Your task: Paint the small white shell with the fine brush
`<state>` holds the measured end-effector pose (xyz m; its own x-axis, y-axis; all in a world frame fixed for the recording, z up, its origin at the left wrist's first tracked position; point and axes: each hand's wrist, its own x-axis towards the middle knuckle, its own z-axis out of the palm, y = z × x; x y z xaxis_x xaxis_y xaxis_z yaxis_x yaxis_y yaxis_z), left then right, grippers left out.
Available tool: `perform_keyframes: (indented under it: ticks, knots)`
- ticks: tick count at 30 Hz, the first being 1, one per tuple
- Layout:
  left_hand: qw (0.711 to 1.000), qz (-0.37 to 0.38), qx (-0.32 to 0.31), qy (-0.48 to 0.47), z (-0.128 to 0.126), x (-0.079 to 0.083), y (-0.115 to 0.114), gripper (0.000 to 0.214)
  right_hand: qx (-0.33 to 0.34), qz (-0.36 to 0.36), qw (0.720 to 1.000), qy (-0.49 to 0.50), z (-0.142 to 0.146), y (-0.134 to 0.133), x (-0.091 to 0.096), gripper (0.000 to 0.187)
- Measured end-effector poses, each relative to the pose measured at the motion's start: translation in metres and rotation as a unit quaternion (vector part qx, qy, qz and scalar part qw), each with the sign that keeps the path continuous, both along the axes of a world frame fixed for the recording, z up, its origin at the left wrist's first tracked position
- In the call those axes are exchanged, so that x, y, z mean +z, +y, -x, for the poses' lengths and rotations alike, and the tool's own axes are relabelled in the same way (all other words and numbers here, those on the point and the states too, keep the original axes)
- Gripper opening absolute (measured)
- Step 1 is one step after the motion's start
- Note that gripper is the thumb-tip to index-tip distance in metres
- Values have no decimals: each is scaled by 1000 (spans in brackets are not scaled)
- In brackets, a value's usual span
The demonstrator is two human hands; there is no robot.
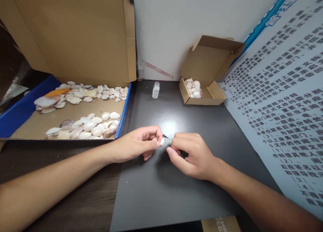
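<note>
Pinching small white shell (162, 141) between fingertips of left hand (136, 146) above dark mat (151, 195), just left of right hand (194, 154), its fingers curling narrowly round thin dark tool (165, 136) pointing leftward at shell

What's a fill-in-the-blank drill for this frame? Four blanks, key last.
The left hand pinches a small white ____ next to the right hand.
The small bottle stands ____ on the dark mat.
The small cardboard box has its lid ____.
The big tray has a ____ rim.
Missing: shell, upright, open, blue.
</note>
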<state>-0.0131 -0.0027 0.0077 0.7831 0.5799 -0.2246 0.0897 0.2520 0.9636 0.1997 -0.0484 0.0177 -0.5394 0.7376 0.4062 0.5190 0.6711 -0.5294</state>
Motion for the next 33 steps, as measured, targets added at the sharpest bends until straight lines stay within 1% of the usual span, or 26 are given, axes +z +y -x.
perform_keyframes:
  ticks: [2,6,9,14,16,20,21,25,26,29,31,33]
  knots:
    - [1000,-4,0,5,0,0,0,26,-6,8,1000,3,-1,0,0,30]
    - [1000,-2,-3,-1,0,0,0,26,45,5,999,9,0,-1,0,30]
    - [1000,-6,-4,4,0,1,0,26,60,1,998,14,1,-1,0,31]
    - [1000,-15,-4,19,1,2,1,27,13,10,1000,17,-1,1,-2,30]
    - [1000,-15,-5,18,1,1,1,27,5,7,1000,22,-1,1,-2,29]
    - [1000,-10,-6,10,1,0,1,25,49,-2,998,24,1,0,-1,31]
    - [1000,-8,-6,6,1,0,1,24,49,2,999,18,0,0,-1,30]
    - [1000,-9,-4,6,0,2,0,24,-2,19,1000,0,-2,1,0,30]
    - [1000,-9,-4,8,0,2,-1,24,-5,17,1000,2,-2,2,0,30]
    - [1000,-10,-3,9,0,3,-1,24,38,-5,999,25,-1,1,1,31]
    - [1000,-11,-5,5,0,3,-1,22,65,-6,998,25,0,0,1,30]
    - [1000,-14,-4,7,0,2,-1,22,59,4,998,10,0,-1,-1,30]
